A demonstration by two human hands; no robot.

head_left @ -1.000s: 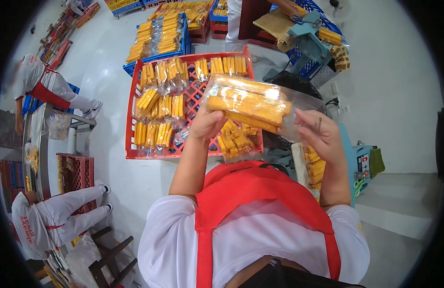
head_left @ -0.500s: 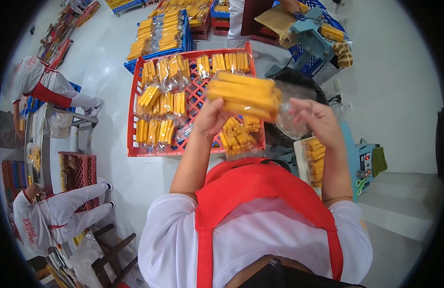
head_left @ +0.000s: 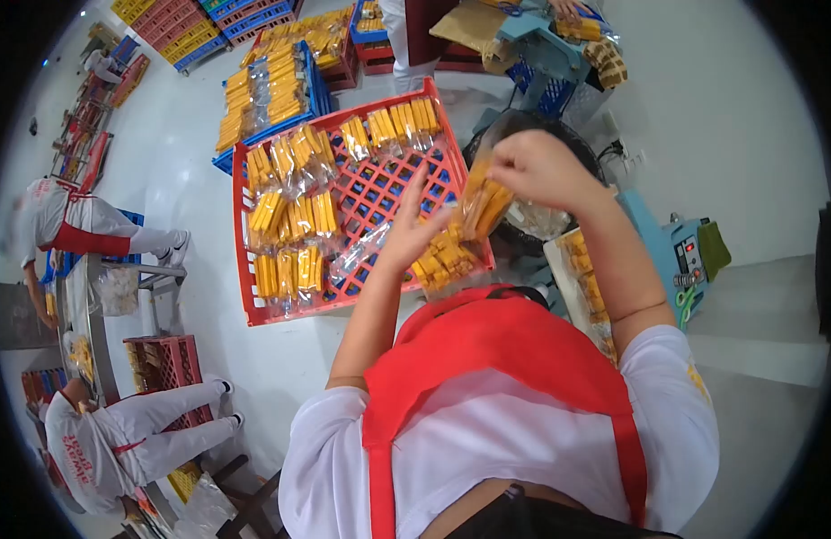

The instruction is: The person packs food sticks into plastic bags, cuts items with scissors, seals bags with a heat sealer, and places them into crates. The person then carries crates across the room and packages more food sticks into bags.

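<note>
My right hand (head_left: 543, 172) is closed on the upper end of a clear plastic bag of yellow sticks (head_left: 484, 205). The bag hangs tilted, with the sticks in its lower part. Just left of it, my left hand (head_left: 413, 226) is open, fingers spread, with nothing in it. Under both hands lies a red lattice crate (head_left: 366, 193) with rows of similar bagged yellow sticks (head_left: 300, 216). Other bagged sticks (head_left: 447, 259) sit at the crate's near right corner, partly behind my left hand. A clear empty-looking bag (head_left: 359, 253) lies beside my left wrist.
A black-lined bin (head_left: 523, 242) stands right of the crate. A white tray of yellow sticks (head_left: 584, 278) and a blue-green machine (head_left: 680, 256) are at my right. A blue crate of bagged sticks (head_left: 312, 85) sits beyond. Co-workers (head_left: 92, 216) stand at left and ahead.
The bag of sticks has gone from level in my left hand to hanging tilted from my right hand. My left hand has let go and opened. The view has turned slightly.
</note>
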